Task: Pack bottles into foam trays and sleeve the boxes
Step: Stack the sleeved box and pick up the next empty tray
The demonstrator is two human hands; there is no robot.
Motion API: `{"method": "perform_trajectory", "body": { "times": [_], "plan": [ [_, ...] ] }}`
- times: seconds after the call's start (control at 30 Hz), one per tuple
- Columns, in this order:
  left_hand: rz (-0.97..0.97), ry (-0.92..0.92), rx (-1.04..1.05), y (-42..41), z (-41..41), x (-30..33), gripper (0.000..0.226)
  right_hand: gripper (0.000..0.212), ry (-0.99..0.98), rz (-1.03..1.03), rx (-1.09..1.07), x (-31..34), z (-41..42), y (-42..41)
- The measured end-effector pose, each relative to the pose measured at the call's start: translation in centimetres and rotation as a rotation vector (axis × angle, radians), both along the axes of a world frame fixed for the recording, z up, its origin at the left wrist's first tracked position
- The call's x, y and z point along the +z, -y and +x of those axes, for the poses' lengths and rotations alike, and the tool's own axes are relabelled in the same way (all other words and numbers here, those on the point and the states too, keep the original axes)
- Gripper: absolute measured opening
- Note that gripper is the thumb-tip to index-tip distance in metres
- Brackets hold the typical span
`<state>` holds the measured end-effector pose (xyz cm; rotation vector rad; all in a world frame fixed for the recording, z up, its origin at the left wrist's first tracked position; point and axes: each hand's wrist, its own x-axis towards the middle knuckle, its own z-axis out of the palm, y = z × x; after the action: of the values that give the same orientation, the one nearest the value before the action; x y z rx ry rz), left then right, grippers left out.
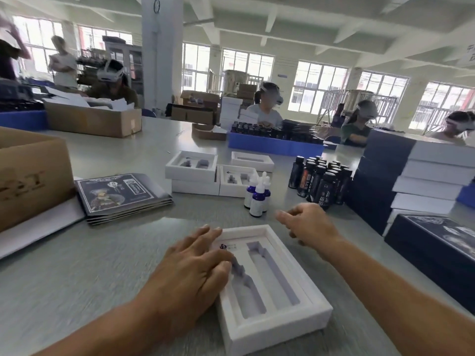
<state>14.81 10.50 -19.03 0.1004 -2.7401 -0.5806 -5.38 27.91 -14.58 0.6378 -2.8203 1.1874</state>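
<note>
Two bare hands over grey table. White foam tray at 6 o'clock, both cavities unfilled. Left hand lies flat, fingers straight, on tray's left edge; grips nothing. Right hand hovers off tray's far right corner, fingers loosely curled, holding nothing. Dropper bottles at 12 o'clock; dark bottles at 1. Printed sleeves at 10; stacked boxes at 2. Room: large windows, white pillar, seated workers opposite.
</note>
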Motion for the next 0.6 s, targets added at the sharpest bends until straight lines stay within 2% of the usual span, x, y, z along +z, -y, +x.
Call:
{"method": "perform_trajectory", "body": {
  "times": [0.1, 0.27, 0.4, 0.6],
  "plan": [
    [-0.004, -0.017, 0.008, -0.1, -0.2, 0.0, 0.062, 0.058, -0.032, 0.110, -0.069, 0.4, -1.8, 3.4],
    [0.028, 0.009, 0.004, -0.1, -0.2, 0.1, 0.058, 0.060, -0.117, 0.270, -0.149, 0.4, -3.4, 7.3],
    [0.042, 0.005, -0.010, 0.0, -0.2, 0.2, 0.043, 0.064, -0.144, 0.334, -0.200, 0.1, -4.0, 8.4],
    [0.042, -0.011, -0.015, 0.0, 0.0, 0.1, 0.043, 0.057, -0.110, 0.304, -0.203, -0.1, -4.6, 8.8]
  ]
}}
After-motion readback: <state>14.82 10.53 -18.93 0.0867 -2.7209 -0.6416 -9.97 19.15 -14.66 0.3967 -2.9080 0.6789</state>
